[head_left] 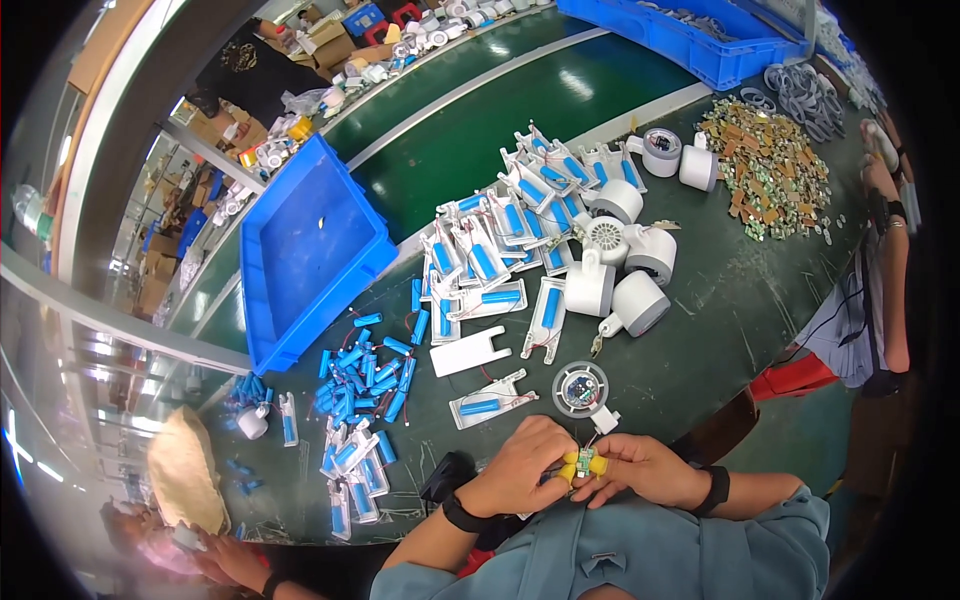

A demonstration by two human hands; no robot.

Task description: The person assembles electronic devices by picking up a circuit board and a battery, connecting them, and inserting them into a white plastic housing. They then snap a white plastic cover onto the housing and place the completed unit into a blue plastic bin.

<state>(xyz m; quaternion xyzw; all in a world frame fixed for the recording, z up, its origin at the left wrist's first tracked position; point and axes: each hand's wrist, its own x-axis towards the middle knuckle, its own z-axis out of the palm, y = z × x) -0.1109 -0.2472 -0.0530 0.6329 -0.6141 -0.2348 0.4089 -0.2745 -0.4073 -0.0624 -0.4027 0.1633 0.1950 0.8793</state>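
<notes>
Close to my body, both hands pinch a small green circuit board [585, 460] between yellow-covered fingertips. My left hand [522, 465] grips its left side, and my right hand [645, 468] has its right side. Thin wires rise from the board toward a round white housing with a grey rim [581, 388], which lies just beyond my hands with its inner electronics showing. To the left of that housing rests an open white handle shell [493, 400] with a blue battery cell [479, 407] in it. A plain white handle shell [468, 352] lies behind it.
Blue battery cells [362, 378] lie heaped at left, near an empty blue bin [310, 250]. White housings [638, 303] and battery-filled shells [485, 260] crowd the middle. Small circuit boards [765, 170] form a pile at far right. Other people's arms show at right [893, 260] and lower left [235, 562].
</notes>
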